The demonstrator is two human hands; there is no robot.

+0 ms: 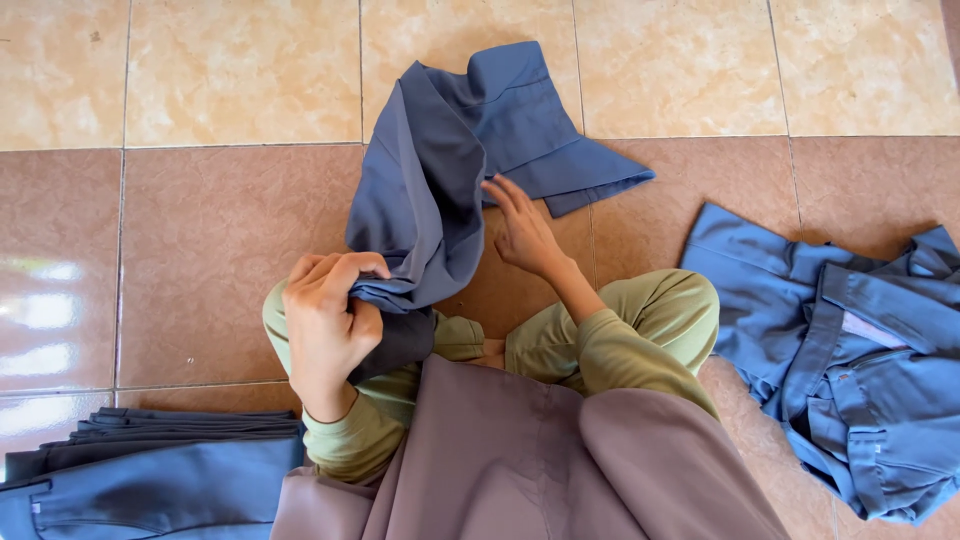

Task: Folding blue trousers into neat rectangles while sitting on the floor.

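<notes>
The person is wearing long olive-green sleeves, ribbed at the cuffs and reaching to both wrists — the left hand (325, 325) and the right hand (522, 232) are showing bare, with no rings or watch. A loose mauve-brown garment (520, 460) is draping over the chest — and olive-green trousers (660, 310) are covering the legs

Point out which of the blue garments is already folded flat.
The folded blue garment at lower left, beside the left hand. The held garment hangs bunched; the one at right lies crumpled open.
</notes>
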